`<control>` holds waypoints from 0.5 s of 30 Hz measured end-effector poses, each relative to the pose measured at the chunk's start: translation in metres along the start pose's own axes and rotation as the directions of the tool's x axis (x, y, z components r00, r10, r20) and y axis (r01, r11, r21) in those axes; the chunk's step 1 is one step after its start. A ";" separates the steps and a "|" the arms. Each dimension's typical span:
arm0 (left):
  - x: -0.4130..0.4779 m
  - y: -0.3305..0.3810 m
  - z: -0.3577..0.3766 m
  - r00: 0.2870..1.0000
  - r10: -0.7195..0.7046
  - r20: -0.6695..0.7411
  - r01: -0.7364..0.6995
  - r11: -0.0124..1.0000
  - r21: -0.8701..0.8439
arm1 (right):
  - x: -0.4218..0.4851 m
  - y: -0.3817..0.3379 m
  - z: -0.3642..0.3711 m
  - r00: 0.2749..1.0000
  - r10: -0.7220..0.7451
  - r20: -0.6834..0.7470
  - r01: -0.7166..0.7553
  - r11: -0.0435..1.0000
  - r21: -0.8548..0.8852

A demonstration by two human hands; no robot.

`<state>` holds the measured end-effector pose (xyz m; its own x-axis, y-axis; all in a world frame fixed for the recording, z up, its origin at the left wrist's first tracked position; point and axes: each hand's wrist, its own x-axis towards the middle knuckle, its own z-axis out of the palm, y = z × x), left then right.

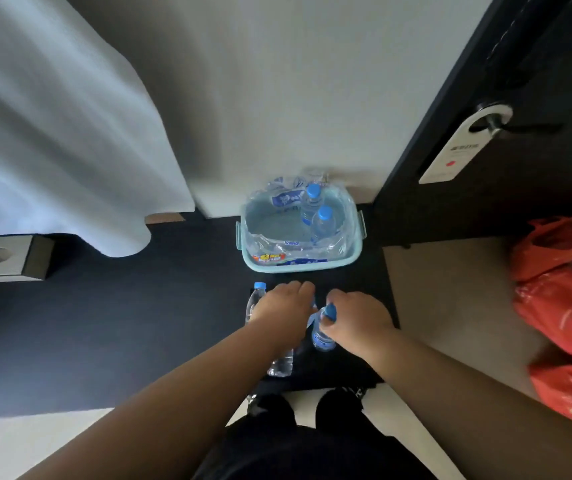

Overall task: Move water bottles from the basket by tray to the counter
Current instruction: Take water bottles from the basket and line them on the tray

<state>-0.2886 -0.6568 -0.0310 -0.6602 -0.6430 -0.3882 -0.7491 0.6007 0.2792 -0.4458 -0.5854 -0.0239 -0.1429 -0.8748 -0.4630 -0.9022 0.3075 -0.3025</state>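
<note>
A light blue basket (353, 259) lined with crinkled plastic wrap stands on the dark floor by the wall. Two clear water bottles with blue caps, one (312, 202) behind the other (324, 221), stand upright in its right side. In front of the basket, my right hand (360, 317) is closed around the neck of an upright bottle (322, 336). My left hand (284, 310) is closed over the top of another bottle (281, 363), whose cap is hidden. One more bottle (256, 299) stands just left of my left hand. A dark tray under them is hard to make out.
A white curtain (62, 133) hangs at the left above a square box with a round hole (3, 259). A dark door with a hanger tag (464, 143) is at the right. Red plastic bags (565, 306) lie on the beige floor at the right.
</note>
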 end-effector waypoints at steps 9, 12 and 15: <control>0.037 0.005 0.045 0.959 -0.230 0.167 0.228 0.973 0.032 | 0.015 0.037 0.037 0.975 0.200 0.099 -0.209 0.974 0.083; 0.052 0.001 0.057 0.945 -0.268 0.185 0.271 0.963 0.013 | 0.036 0.044 0.043 0.969 0.214 0.120 -0.231 0.962 0.146; 0.071 -0.006 0.068 0.919 -0.306 0.250 0.317 0.949 -0.005 | 0.062 0.048 0.054 0.954 0.266 0.136 -0.288 0.940 0.183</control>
<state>-0.3272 -0.6733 -0.1199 -0.3644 -0.6557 -0.6613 -0.9199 0.3639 0.1461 -0.4766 -0.6050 -0.1120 -0.3212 -0.7021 -0.6355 -0.7324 0.6096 -0.3033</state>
